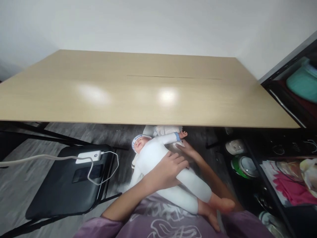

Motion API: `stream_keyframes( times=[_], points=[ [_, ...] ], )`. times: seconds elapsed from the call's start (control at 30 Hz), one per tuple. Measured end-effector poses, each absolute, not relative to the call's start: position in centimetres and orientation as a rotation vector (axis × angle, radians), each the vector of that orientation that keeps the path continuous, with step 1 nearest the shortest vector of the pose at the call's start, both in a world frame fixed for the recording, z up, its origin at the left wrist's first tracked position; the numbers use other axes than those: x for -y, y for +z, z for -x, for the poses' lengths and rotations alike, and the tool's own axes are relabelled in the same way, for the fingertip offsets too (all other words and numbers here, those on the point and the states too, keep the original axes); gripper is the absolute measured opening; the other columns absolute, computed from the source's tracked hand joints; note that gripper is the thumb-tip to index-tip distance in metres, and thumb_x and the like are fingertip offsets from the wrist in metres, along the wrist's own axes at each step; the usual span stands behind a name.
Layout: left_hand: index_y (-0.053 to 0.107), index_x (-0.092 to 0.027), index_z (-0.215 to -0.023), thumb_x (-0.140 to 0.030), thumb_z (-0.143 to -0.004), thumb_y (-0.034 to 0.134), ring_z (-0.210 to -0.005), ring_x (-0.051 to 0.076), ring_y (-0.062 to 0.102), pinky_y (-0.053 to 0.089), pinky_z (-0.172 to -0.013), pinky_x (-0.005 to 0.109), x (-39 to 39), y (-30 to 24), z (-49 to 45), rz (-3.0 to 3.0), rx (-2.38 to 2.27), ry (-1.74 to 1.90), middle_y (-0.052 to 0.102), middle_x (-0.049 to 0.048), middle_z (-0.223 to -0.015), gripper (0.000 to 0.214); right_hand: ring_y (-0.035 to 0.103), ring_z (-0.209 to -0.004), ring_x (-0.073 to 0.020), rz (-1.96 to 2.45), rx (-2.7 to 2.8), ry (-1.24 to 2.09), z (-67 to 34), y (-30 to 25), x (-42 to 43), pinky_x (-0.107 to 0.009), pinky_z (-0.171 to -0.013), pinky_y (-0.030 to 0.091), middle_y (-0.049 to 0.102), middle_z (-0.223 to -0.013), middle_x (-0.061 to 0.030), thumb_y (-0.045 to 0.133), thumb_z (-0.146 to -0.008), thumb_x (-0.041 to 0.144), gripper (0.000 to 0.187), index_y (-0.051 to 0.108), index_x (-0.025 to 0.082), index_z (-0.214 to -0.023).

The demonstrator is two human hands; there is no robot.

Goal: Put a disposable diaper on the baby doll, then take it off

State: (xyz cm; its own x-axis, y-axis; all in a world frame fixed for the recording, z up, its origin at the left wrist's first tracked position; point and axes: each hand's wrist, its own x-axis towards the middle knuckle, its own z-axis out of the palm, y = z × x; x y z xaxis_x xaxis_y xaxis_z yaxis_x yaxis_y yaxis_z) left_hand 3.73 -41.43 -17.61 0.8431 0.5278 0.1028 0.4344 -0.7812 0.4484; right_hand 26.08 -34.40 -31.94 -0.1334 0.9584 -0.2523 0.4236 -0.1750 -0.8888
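A baby doll (154, 152) in a white suit with blue cuffs and a white cap with blue lettering lies face up across my lap, its head to the left and bare feet to the right. My left hand (170, 167) is closed over its hip. Past the doll's body, close to its outstretched arm, is my right hand (186, 148). Its fingers are bent against something whitish, and I cannot make out what that is. Behind the doll, a pale bundle (168, 130) shows partly under the table edge.
A wooden table (138, 109) spans the view ahead. To the left, a black folding chair (61, 188) carries a white power bank (88, 156) with a cable. Dark shelves on the right hold a green-rimmed container (244, 167), pink cloth (293, 188) and a teal item (303, 81).
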Motion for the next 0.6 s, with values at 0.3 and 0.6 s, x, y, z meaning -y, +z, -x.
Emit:
stream_keyframes(
  times=[0.3, 0.6],
  points=[
    [0.063, -0.019, -0.114, -0.023, -0.09, 0.073, -0.101, 0.026, 0.063, 0.039, -0.087, 0.043, 41.1, -17.4, -4.0, -2.648, -0.742, 0.232, 0.071, 0.0035, -0.11, 0.026, 0.062, -0.146, -0.0417, 1.778, 1.517, 1.091, -24.8, -32.4, 35.3, -0.059, -0.126, 0.047, 0.071, -0.148, -0.0196, 0.07, -0.098, 0.057, 0.07, 0.059, 0.019, -0.156],
    [0.064, -0.02, -0.116, -0.021, -0.089, 0.073, -0.103, 0.026, 0.065, 0.04, -0.087, 0.042, 41.0, -17.6, -4.1, -2.634, -0.732, 0.276, 0.071, 0.0038, -0.111, 0.028, 0.038, -0.167, -0.0414, 1.788, 2.045, 0.505, -21.3, -32.5, 32.6, -0.063, -0.138, 0.029, 0.044, -0.179, -0.022, 0.068, -0.101, 0.038, 0.077, 0.048, 0.015, -0.172]
  ],
)
